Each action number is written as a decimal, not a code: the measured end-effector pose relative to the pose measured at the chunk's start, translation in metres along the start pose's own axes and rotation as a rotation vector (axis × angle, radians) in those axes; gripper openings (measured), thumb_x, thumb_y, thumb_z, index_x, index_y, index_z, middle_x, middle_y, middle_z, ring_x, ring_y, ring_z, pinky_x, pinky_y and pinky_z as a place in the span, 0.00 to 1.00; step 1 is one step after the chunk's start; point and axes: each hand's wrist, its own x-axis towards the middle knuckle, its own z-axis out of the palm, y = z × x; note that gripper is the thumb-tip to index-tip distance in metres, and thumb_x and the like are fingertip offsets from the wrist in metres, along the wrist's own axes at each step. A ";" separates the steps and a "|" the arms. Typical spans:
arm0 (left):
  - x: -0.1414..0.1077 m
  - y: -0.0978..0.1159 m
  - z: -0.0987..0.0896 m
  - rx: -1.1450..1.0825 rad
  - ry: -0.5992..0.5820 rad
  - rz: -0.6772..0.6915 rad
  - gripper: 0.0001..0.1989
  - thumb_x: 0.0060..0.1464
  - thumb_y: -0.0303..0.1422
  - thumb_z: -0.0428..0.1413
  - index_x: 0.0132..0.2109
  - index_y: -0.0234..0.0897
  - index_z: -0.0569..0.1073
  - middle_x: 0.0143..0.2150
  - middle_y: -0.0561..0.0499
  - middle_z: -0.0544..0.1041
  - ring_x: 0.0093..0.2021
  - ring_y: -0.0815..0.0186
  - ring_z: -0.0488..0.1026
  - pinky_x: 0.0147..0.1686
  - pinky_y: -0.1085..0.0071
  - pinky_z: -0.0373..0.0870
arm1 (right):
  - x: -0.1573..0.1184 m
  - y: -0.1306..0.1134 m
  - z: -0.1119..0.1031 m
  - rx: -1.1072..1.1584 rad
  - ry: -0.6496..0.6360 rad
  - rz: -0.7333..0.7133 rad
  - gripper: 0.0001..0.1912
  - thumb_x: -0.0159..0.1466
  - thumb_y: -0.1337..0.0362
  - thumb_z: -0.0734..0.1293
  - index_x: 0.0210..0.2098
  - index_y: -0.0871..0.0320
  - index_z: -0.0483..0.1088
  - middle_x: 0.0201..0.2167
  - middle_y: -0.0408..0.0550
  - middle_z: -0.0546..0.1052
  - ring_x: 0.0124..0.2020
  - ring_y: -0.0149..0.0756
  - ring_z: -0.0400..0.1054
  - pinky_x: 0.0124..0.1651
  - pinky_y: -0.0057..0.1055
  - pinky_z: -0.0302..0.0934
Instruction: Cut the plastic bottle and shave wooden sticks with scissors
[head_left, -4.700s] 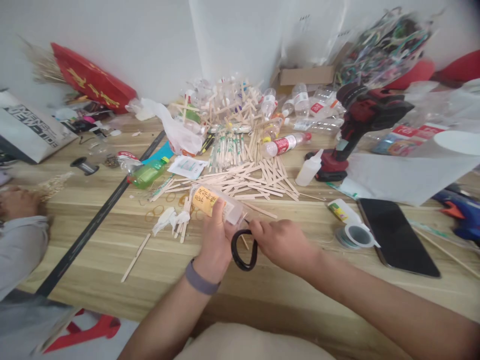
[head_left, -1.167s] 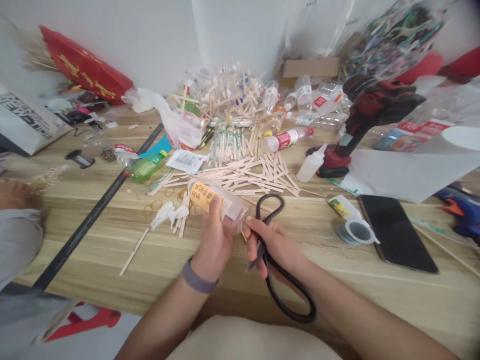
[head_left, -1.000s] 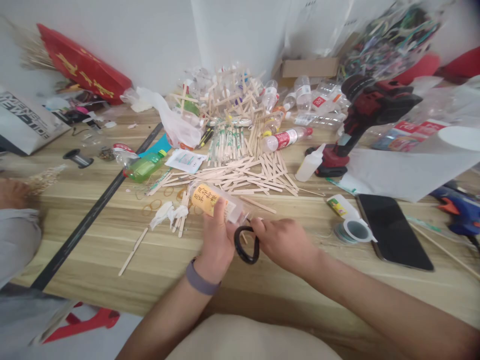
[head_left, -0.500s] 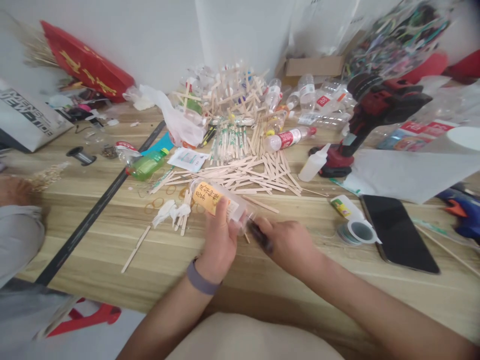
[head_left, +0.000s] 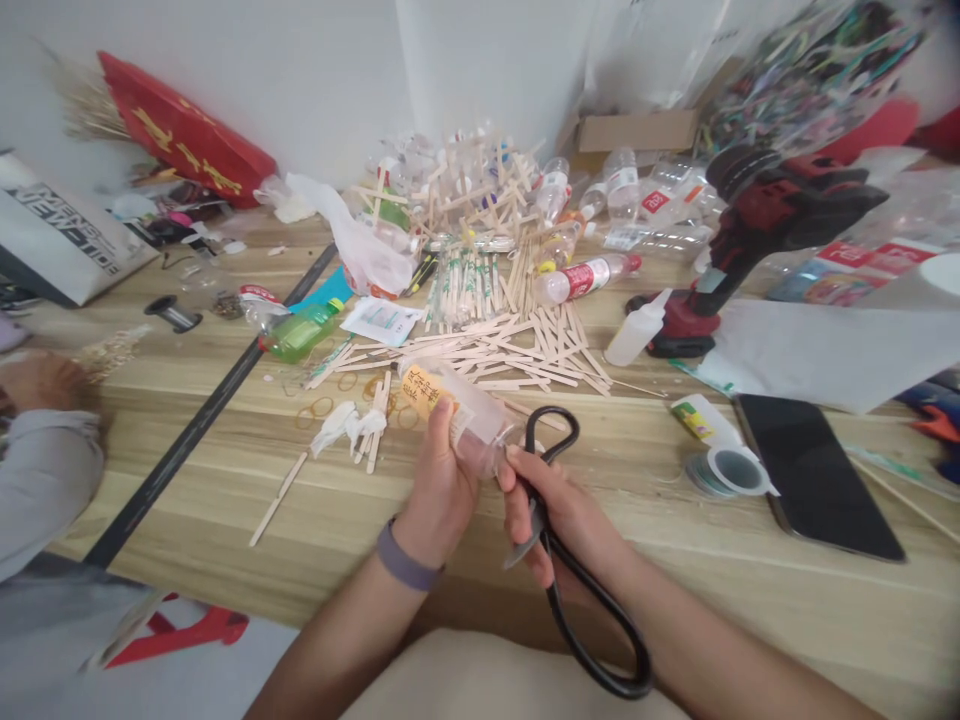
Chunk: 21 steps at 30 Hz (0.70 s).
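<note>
My left hand [head_left: 442, 468] is closed around a clear plastic bottle [head_left: 484, 425] with an orange label, held tilted above the wooden table. In my right hand [head_left: 559, 500] is a pair of black-handled scissors [head_left: 600, 625], its blades pointing back toward me to the left and its large handle loops sticking out. The thumb and fingertips of that hand also touch the near end of the bottle. Just beyond the bottle lies a spread of wooden craft sticks [head_left: 480, 352]. A crumpled white tissue [head_left: 336, 428] lies left of the bottle.
On the right are a black phone [head_left: 817, 475], a spool [head_left: 727, 470], a white squeeze bottle [head_left: 637, 328] and a red-black power drill [head_left: 757, 240]. Plastic bottles [head_left: 592, 278] crowd the back. A dark strip [head_left: 180, 450] crosses the table at left, near another person's arm [head_left: 52, 455].
The scissors have turned in my right hand, so both handle loops now show. My right fingertips have come onto the bottle's near end. My left hand keeps its hold.
</note>
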 end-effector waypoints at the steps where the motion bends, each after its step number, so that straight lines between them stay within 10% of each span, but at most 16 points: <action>1: 0.001 0.000 0.001 -0.015 0.041 0.054 0.24 0.51 0.55 0.55 0.35 0.35 0.73 0.22 0.50 0.73 0.26 0.59 0.75 0.25 0.68 0.69 | 0.000 0.002 -0.004 -0.083 0.022 -0.030 0.28 0.71 0.50 0.40 0.33 0.57 0.63 0.15 0.42 0.70 0.09 0.30 0.59 0.14 0.26 0.49; 6: 0.002 -0.002 0.012 -0.025 0.245 0.247 0.13 0.52 0.41 0.60 0.40 0.41 0.67 0.37 0.51 0.77 0.40 0.60 0.76 0.38 0.67 0.72 | 0.004 0.015 -0.030 -0.604 0.128 -0.221 0.08 0.63 0.67 0.58 0.30 0.59 0.67 0.21 0.51 0.74 0.18 0.32 0.63 0.22 0.30 0.41; 11: 0.001 0.000 0.013 0.045 0.280 0.291 0.12 0.52 0.40 0.60 0.39 0.40 0.68 0.31 0.52 0.75 0.33 0.61 0.74 0.32 0.68 0.71 | 0.008 0.019 -0.037 -0.951 0.123 -0.406 0.10 0.62 0.75 0.57 0.32 0.60 0.68 0.22 0.49 0.74 0.20 0.32 0.63 0.24 0.33 0.39; 21: -0.001 -0.002 0.014 -0.023 0.255 0.217 0.15 0.52 0.36 0.61 0.44 0.41 0.66 0.34 0.55 0.74 0.34 0.68 0.73 0.34 0.73 0.70 | 0.015 0.019 -0.052 -0.843 0.034 -0.385 0.13 0.61 0.76 0.56 0.30 0.61 0.70 0.21 0.51 0.74 0.20 0.33 0.62 0.25 0.34 0.40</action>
